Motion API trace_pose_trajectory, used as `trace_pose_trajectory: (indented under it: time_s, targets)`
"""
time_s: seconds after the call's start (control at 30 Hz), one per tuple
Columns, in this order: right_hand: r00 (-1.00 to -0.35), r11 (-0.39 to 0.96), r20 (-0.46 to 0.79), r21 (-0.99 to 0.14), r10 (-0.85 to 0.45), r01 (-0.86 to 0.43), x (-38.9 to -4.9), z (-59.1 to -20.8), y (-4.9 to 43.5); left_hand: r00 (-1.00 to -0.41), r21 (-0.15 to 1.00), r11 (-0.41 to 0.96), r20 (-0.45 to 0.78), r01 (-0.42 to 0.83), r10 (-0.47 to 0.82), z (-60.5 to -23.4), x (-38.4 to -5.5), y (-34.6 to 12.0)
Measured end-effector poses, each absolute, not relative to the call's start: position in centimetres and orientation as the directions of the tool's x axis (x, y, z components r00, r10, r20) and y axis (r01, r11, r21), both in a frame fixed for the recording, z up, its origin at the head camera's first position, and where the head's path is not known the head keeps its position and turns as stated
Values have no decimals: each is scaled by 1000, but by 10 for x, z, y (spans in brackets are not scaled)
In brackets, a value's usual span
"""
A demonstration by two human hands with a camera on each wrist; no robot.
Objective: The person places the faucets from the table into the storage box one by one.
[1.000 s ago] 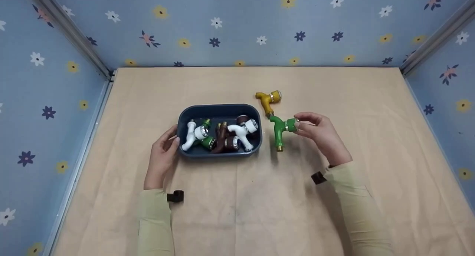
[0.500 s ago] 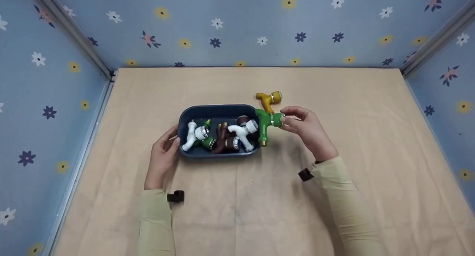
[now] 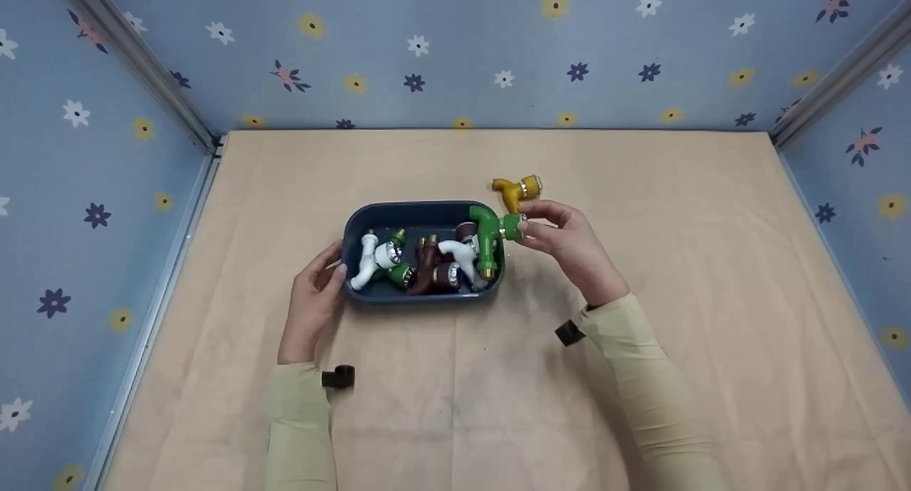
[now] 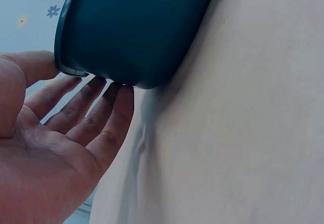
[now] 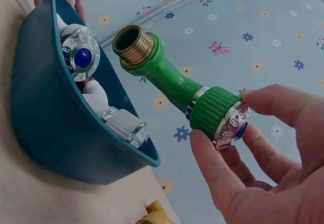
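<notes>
In the head view my right hand [image 3: 569, 245] pinches a green tap [image 3: 488, 242] by its ribbed knob, above the right end of a dark blue plastic tub [image 3: 398, 300]. The right wrist view shows the tap's brass threaded end [image 5: 135, 45] towards the camera. My left hand [image 3: 313, 295] rests at the tub's left end, with its thumb at the rim; in the left wrist view its extended fingers [image 4: 109, 117] touch the outer wall. Inside the tub lie a white tap [image 3: 365, 262], a brown tap [image 3: 425, 267] and others, some partly covered by the green one.
A yellow tap [image 3: 509, 191] lies on the cloth-covered table [image 3: 455, 405] behind the tub's right corner, partly hidden by the right hand. Flower-patterned walls [image 3: 455, 50] stand behind and on both sides. A small black camera [image 3: 340, 377] sits at the left wrist.
My right hand has carried the green tap leftwards, from beside the tub to over its right end. The left hand and the tub have stayed in place.
</notes>
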State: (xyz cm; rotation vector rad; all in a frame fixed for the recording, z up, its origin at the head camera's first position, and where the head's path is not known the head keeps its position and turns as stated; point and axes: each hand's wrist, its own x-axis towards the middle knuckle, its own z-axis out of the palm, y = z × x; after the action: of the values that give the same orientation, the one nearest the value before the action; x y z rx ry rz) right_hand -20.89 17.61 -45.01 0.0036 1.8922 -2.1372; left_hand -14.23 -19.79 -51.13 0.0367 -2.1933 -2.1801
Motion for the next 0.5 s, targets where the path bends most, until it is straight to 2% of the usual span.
trace_pose_trajectory:
  time_s: [0.2,0.5]
  targets:
    - [-959,-120,-192,-968,-207,220,-211,-449,170,-998,1000,12,24,23,-55,-510,-144,-198]
    - [-955,-72,-206,-972,-211,225,-213,-452,153,-999,999,32,17,15,-50,-510,-143,-198]
